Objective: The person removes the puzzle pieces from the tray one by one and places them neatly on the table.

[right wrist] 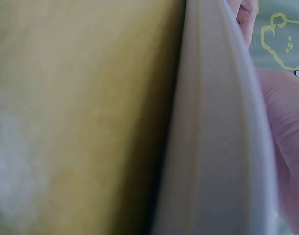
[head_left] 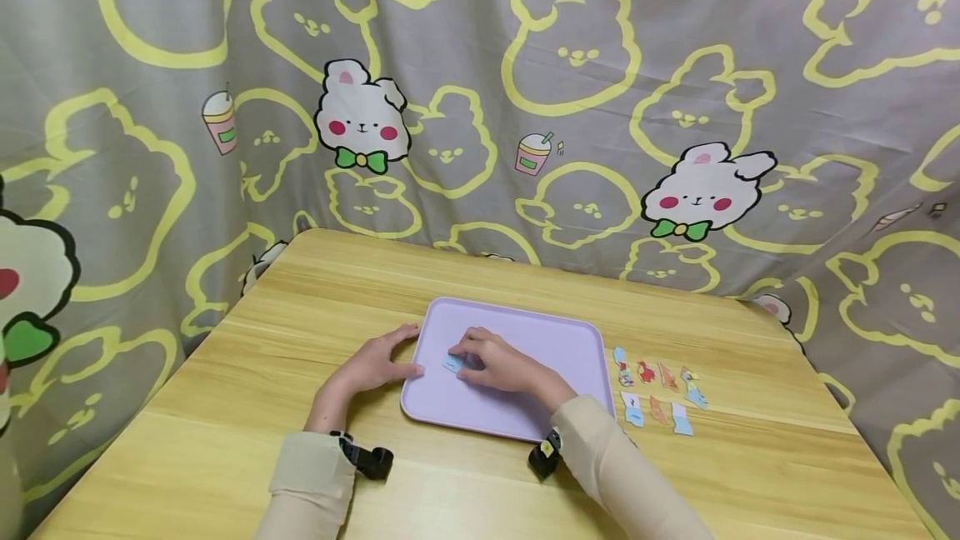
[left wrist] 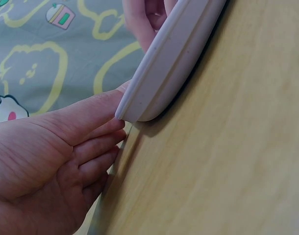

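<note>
A lilac tray [head_left: 517, 419] lies on the wooden table. Over its left part, my right hand [head_left: 501, 363] pinches a small light-blue puzzle piece [head_left: 452, 362] between thumb and fingers, down at the tray's surface. My left hand [head_left: 375, 363] is at the tray's left edge, its thumb touching the rim and its other fingers stretched out alongside. The left wrist view shows that thumb [left wrist: 98, 107] against the outer rim [left wrist: 154, 73]. In the right wrist view, the tray's side wall [right wrist: 213, 122] hides the piece and most of the right hand [right wrist: 289, 117].
To the right of the tray, several small printed puzzle pieces [head_left: 660, 411] lie in two rough rows on the table [head_left: 750, 457]. A patterned grey curtain [head_left: 465, 107] hangs behind the table and along its sides.
</note>
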`<action>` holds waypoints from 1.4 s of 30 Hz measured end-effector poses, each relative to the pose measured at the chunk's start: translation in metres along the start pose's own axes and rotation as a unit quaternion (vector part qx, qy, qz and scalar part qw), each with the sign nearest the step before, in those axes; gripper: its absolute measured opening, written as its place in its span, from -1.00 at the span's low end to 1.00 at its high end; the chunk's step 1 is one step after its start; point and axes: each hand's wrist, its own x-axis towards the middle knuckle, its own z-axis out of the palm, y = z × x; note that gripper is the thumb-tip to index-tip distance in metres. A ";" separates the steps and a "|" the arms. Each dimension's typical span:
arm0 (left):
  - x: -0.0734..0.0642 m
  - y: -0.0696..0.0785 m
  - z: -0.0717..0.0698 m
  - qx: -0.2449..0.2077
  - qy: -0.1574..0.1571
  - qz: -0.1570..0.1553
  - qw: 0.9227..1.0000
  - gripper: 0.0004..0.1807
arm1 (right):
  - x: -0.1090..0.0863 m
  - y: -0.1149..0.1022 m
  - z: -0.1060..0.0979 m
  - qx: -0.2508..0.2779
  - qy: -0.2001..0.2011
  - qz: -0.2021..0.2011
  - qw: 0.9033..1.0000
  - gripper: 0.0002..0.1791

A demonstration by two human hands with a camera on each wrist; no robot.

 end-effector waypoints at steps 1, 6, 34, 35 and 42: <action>0.000 0.000 0.000 -0.001 -0.001 -0.001 1.000 -0.23 | 0.000 0.000 0.000 -0.002 -0.001 -0.003 1.000 -0.60; 0.002 -0.001 0.002 -0.001 -0.003 -0.001 1.000 -0.24 | 0.001 0.002 0.001 -0.012 0.001 -0.027 1.000 -0.62; 0.001 -0.001 0.000 0.002 -0.001 0.004 1.000 -0.23 | 0.000 -0.004 0.007 0.044 0.027 0.023 0.998 -0.76; 0.000 -0.001 0.000 0.001 -0.001 0.005 1.000 -0.23 | 0.000 -0.003 0.008 0.050 0.032 0.022 0.998 -0.77; 0.001 -0.001 0.001 0.002 0.000 0.005 1.000 -0.22 | -0.006 -0.008 0.011 0.096 0.088 0.005 0.991 -0.78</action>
